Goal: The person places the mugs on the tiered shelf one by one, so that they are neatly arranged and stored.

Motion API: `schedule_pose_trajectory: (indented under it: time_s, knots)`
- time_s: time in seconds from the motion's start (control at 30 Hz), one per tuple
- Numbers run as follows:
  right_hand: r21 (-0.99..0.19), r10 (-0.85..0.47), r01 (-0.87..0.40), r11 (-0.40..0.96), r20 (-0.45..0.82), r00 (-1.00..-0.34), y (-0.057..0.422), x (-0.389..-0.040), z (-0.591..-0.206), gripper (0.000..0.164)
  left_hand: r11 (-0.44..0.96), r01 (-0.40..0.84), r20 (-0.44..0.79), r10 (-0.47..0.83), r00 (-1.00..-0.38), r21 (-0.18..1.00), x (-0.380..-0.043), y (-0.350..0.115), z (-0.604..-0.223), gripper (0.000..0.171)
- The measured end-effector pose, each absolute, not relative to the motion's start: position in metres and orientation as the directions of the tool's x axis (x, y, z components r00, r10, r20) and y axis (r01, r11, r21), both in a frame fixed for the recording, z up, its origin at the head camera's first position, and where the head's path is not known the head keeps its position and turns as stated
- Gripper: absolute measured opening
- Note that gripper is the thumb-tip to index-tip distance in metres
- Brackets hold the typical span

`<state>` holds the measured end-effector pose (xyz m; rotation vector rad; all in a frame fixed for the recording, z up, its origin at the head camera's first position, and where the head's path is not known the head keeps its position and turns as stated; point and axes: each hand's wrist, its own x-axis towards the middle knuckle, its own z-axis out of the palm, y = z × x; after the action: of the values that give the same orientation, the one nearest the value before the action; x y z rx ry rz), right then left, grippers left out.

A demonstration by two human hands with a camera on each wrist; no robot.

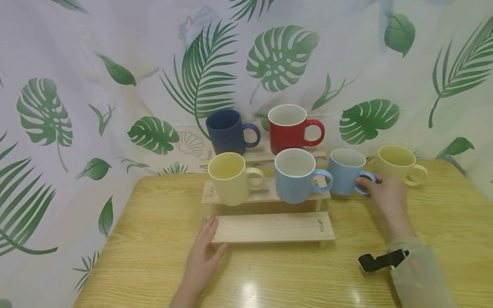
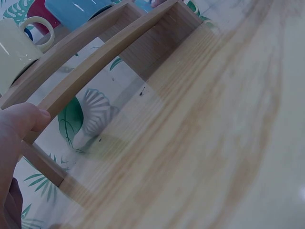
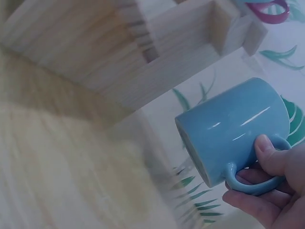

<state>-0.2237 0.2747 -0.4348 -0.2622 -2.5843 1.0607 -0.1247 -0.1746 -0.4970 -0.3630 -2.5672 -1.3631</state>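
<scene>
The light-blue ceramic mug (image 1: 342, 176), its handle (image 3: 255, 189) pinched by the right hand (image 1: 389, 196), is upright just right of the tiered pale-wood rack (image 1: 269, 227), seemingly above the wood-grain worktop (image 1: 154, 252), the left hand (image 1: 202, 250) touching the rack's far left end.

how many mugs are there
6: dark blue mug and red mug on the top shelf, yellow mug and light blue mug on the middle shelf, second light blue mug in the right hand, second yellow mug farther right. None seems hidden.
</scene>
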Motion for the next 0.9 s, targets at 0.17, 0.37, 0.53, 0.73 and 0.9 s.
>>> schedule_pose_trajectory:
  time_s: [0.17,0.37,0.53,0.73,0.9]
  knots:
    - [-0.791,0.34,0.046,0.61,0.209,-0.917,0.275,-0.217,-0.414,0.041,0.542,0.317,0.303,0.119,-0.946,0.778,-0.125,-0.175,-0.499,0.064]
    - [-0.836,0.361,0.011,0.549,0.225,-0.905,0.277,-0.207,-0.391,0.043,0.542,0.315,0.3,0.118,-0.947,0.779,-0.124,-0.175,-0.499,0.064]
    - [-0.85,0.363,-0.011,0.527,0.236,-0.901,0.276,-0.195,-0.379,0.042,0.544,0.301,0.288,0.113,-0.951,0.783,-0.123,-0.176,-0.499,0.063]
    - [-0.924,0.365,-0.064,0.376,0.211,-0.907,0.277,-0.18,-0.368,0.012,0.535,0.297,0.278,0.118,-0.953,0.791,-0.124,-0.176,-0.5,0.063]
    - [-0.941,0.407,-0.122,0.315,0.25,-0.879,0.275,-0.166,-0.355,0.013,0.536,0.314,0.294,0.124,-0.948,0.783,-0.126,-0.178,-0.499,0.063]
